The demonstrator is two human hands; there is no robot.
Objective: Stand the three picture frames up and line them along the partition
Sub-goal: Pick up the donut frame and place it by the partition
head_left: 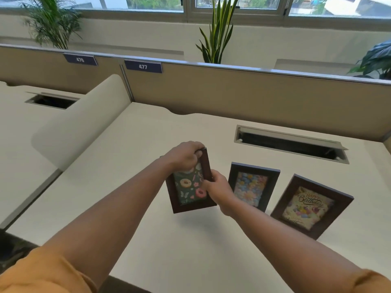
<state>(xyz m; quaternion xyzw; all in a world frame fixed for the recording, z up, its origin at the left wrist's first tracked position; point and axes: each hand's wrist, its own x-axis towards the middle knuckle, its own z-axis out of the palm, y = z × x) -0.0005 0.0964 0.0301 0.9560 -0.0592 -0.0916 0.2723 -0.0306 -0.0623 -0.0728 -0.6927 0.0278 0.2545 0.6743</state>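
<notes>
A dark brown frame with a donut picture (186,195) is lifted off the white desk (148,132), tilted, with a shadow under it. My left hand (184,156) grips its top edge and my right hand (218,187) pinches its right side. To its right, a frame with a pastel flower picture (251,185) lies flat on the desk. Further right lies a frame with a "Happy Birthday" picture (309,206), also flat. The tan partition (243,89) runs along the back of the desk.
An open cable slot (289,143) is cut into the desk between the frames and the partition. A low rounded divider (84,119) bounds the desk on the left. Plants (218,32) stand behind the partition. Labels 476 and 477 (143,66) hang on its top.
</notes>
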